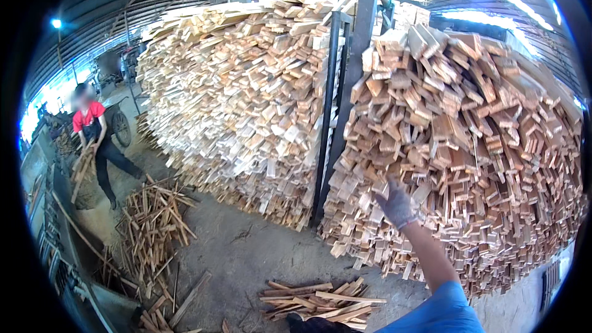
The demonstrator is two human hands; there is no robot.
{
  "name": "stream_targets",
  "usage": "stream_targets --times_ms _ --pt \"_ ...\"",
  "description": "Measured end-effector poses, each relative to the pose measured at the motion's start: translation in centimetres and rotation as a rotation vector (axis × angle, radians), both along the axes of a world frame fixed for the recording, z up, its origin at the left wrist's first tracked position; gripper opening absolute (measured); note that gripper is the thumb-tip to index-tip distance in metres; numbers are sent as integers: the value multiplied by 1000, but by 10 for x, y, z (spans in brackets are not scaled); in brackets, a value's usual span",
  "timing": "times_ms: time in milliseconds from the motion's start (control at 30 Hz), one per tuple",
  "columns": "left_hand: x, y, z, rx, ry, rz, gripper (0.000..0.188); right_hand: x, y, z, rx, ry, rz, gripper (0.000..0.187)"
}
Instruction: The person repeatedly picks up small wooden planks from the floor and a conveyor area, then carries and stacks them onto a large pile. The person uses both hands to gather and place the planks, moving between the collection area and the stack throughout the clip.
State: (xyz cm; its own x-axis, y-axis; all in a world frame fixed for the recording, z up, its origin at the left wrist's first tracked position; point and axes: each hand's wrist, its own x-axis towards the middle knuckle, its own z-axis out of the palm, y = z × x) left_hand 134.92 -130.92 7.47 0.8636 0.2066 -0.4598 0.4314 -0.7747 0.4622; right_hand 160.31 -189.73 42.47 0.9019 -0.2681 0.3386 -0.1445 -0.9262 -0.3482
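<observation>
My right hand, in a grey work glove, reaches out on a bare forearm with a blue sleeve. Its fingers are stretched apart, and nothing shows in them. Behind it rises a tall stack of brown wooden slats, cut ends facing me. Whether the fingertips touch the slat ends I cannot tell. Below, on the floor, a small loose pile of wooden slats lies left of my sleeve. My left hand is out of view.
A dark metal post parts this stack from a paler slat stack. At left, a co-worker in a red shirt bends, holding slats, beside a scattered slat heap. Machinery lines the left edge; a wheel stands behind.
</observation>
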Motion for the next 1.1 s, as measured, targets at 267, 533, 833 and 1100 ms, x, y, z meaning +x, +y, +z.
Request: stream_targets --times_ms 267,533,833,1100 --pt "214 -45 120 -233 -85 -207 67 -33 32 -75 86 378 95 76" --pt "290 -49 133 -272 20 -419 68 -204 52 -214 294 544 -156 78" --pt "348 -5 128 -368 105 -622 69 -257 170 -224 452 415 -748 83" --pt "423 31 96 -287 7 -869 61 -68 179 31 -178 -196 -573 80"
